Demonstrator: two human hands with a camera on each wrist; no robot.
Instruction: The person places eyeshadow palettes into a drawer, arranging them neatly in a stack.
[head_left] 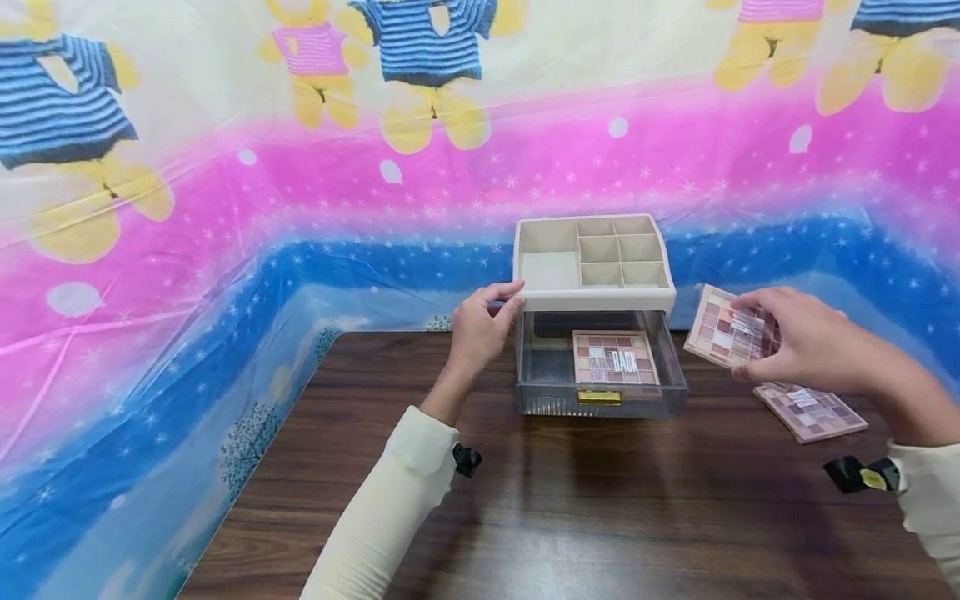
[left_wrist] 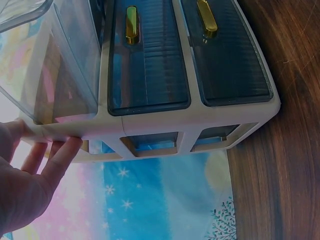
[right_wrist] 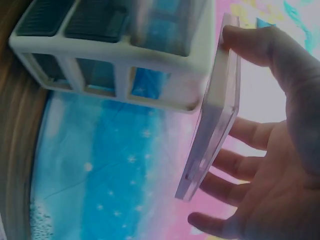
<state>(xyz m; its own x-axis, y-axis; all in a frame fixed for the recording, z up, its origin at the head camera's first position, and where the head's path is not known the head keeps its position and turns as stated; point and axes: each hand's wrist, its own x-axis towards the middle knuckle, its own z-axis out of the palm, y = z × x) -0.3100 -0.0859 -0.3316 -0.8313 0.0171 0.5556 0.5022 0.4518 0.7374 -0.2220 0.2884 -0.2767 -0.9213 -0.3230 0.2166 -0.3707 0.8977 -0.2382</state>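
A cream drawer organizer stands on the table, its clear top drawer pulled out. Inside that drawer lies an eyeshadow palette with "BACK" on its lid. My left hand holds the organizer's upper left front edge, fingers along its side frame. To the right of the organizer, my right hand grips a second eyeshadow palette by its edges, raised and tilted. In the right wrist view this palette stands edge-on between thumb and fingers. Below that hand, another palette rests on the table.
The organizer's top has several divided compartments. Two lower drawers with gold handles are closed. A patterned cloth hangs behind the brown wooden table and along its left side.
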